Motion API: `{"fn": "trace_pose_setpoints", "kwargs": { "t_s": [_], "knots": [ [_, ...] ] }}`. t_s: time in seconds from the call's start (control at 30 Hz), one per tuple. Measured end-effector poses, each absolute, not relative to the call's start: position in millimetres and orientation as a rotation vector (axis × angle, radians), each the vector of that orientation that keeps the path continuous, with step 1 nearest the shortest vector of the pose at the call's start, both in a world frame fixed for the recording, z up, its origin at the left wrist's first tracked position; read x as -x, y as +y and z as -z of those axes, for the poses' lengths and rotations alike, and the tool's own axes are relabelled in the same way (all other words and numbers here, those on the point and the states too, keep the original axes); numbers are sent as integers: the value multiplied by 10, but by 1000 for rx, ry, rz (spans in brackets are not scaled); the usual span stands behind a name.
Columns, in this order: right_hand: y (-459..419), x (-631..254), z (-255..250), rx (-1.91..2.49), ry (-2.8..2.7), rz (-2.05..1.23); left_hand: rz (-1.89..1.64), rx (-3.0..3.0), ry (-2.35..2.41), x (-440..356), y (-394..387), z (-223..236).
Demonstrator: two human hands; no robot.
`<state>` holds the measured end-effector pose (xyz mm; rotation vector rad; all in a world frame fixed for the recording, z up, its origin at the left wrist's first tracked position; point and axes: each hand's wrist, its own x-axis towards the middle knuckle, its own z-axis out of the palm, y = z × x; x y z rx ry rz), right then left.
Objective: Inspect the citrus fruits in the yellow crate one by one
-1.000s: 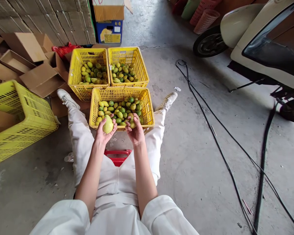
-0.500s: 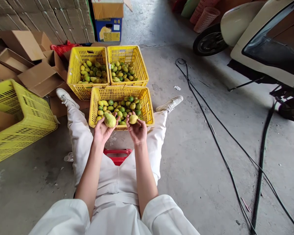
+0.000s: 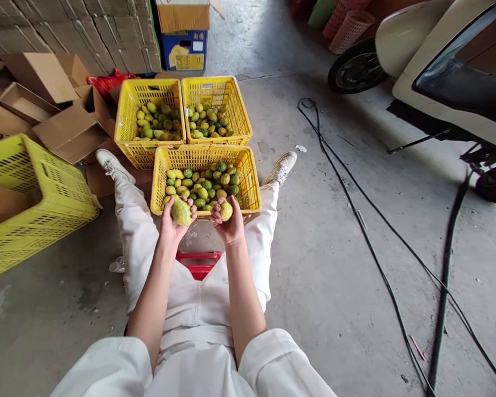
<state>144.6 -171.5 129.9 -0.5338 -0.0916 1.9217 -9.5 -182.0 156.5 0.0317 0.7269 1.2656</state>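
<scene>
My left hand (image 3: 174, 223) is closed round a large, pale yellow-green lemon (image 3: 182, 211) with a bumpy skin. In my right hand (image 3: 230, 225) is a smaller, rounder yellow lemon (image 3: 226, 210), gripped by the fingers. Both hands are just over the near rim of the front yellow crate (image 3: 254, 182), a short way apart from each other. Inside that crate lie several green and yellow lemons (image 3: 203, 193). Behind it, the back left crate (image 3: 126, 118) and the back right crate (image 3: 240, 113) stand side by side, each with more such fruit in the bottom.
A yellow-green crate (image 3: 62, 193) with cardboard in it stands at left, before a heap of open cartons (image 3: 68, 129). My legs straddle the front crate. Black cables (image 3: 367, 242) cross the floor at right, near a parked scooter (image 3: 450, 77). Stacked boxes (image 3: 184, 51) stand behind.
Both lemons have been turned in my hands. My palms opened upward half a second ago, and the fingers are now curled round the fruit again. My right foot swung outward and back.
</scene>
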Motion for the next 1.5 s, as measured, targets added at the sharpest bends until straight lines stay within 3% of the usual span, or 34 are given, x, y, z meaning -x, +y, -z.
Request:
{"fn": "trace_pose_setpoints", "kwargs": {
  "t_s": [0.33, 0.57, 1.5],
  "knots": [
    [-1759, -1454, -1353, 552, 26, -1841, -1293, 11, 665, 84, -1823, -1523],
    [-1769, -1473, -1310, 515, -105, -1987, -1241, 69, 567, 74, -1818, -1521],
    [-1717, -1419, -1396, 629, -18, -1748, -1279, 14, 625, 24, -1846, -1551]
  ]
}}
